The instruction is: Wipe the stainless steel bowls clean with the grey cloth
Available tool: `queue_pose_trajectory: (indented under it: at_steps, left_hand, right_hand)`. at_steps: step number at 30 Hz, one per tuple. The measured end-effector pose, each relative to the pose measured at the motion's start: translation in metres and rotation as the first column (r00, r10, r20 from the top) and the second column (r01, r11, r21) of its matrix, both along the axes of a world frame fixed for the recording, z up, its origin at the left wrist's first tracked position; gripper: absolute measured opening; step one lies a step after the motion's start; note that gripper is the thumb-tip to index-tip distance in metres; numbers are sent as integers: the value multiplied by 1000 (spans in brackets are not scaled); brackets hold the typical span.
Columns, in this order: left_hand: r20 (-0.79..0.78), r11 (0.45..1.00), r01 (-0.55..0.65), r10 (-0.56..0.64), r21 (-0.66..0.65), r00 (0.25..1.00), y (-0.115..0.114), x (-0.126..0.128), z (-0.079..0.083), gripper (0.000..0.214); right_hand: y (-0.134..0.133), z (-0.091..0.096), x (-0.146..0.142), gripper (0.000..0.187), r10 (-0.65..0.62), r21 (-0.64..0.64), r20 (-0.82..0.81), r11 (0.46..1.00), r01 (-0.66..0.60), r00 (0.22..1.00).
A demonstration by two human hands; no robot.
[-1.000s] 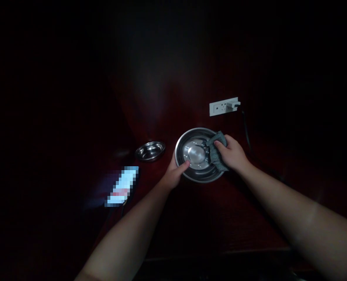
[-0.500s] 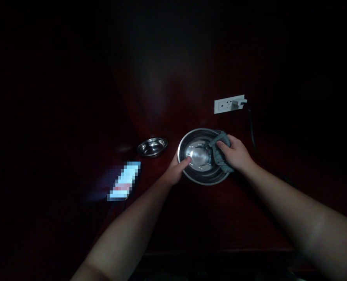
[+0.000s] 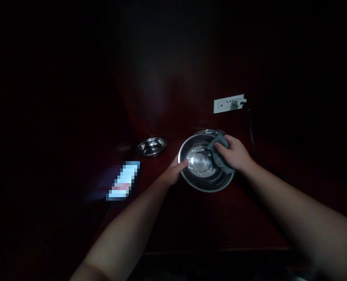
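Note:
A shiny steel bowl is held just above a dark red wooden table. My left hand grips its left rim, thumb over the edge. My right hand is closed on a grey cloth pressed inside the bowl's right side. Behind the bowl the rim of another steel dish shows.
A smaller steel bowl sits to the left. A lit phone lies further left near the table's edge. A white power strip with a plug and a dark cable lies at the back right. The surroundings are very dark.
The bowl has come toward me and lifted a little, uncovering the rim of another dish behind it. Both hands keep their hold, and the cloth stays inside the bowl.

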State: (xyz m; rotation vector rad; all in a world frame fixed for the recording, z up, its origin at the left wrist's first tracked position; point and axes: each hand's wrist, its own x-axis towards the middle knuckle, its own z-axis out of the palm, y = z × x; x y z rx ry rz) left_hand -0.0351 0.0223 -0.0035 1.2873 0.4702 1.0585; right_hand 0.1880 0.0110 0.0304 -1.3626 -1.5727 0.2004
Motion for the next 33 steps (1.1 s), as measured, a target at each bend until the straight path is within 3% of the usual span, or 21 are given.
queue_pose_trajectory:
  at_steps: [5, 16, 33]
  left_hand:
    - [-27, 998, 65, -64, 1, 998, 0, -3, 1, 70]
    - [-105, 988, 149, -145, 27, 984, -5, -1, 5, 68]
    - [-77, 988, 152, -150, 23, 986, -3, 1, 2, 67]
  right_hand:
    - [-1, 2, 0, 16, 22, -23, 71, 1000, -21, 997]
    - [2, -3, 4, 22, 197, -90, 194, 979, -182, 961]
    - [1, -4, 3, 23, 193, -99, 211, 979, -176, 958]
